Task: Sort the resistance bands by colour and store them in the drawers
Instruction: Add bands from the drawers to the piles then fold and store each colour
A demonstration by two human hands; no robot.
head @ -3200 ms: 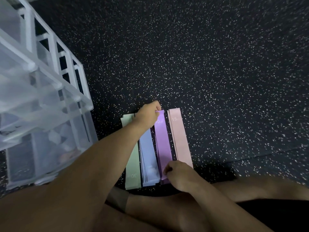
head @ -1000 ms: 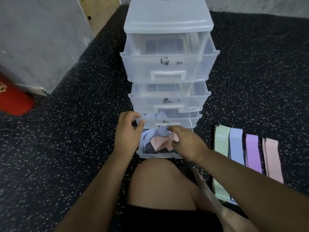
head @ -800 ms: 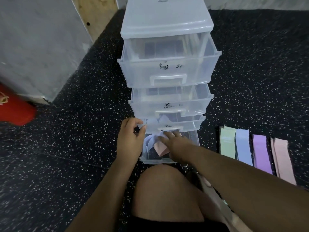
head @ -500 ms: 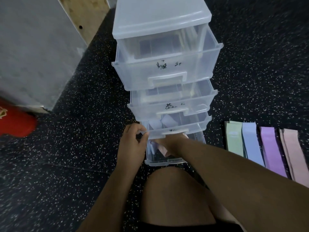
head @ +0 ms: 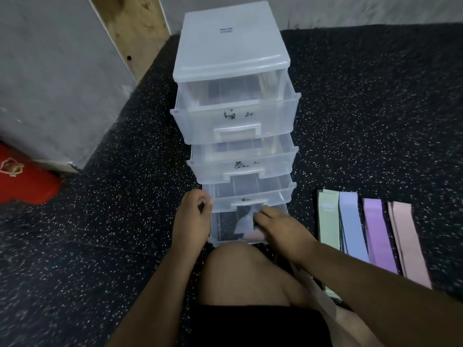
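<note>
Item: translucent plastic drawer unit (head: 231, 38), four drawers, set on black speckled floor (head: 375, 108); each drawer is drawn out further than the one above.
Third drawer (head: 250, 196): left front corner is gripped by the left hand (head: 194, 216), fingers curled round the rim.
Bottom drawer (head: 218, 236): loose pale blue band (head: 244, 221) and pink band (head: 253, 236) are held inside. The right hand (head: 278, 229) is laid in over them; whether anything is pinched cannot be told.
Floor, right of unit: four flat stacks are laid side by side: green bands (head: 328, 219), blue bands (head: 350, 221), purple bands (head: 375, 229), pink bands (head: 406, 236).
Far left: red object (head: 25, 181), partly seen.
</note>
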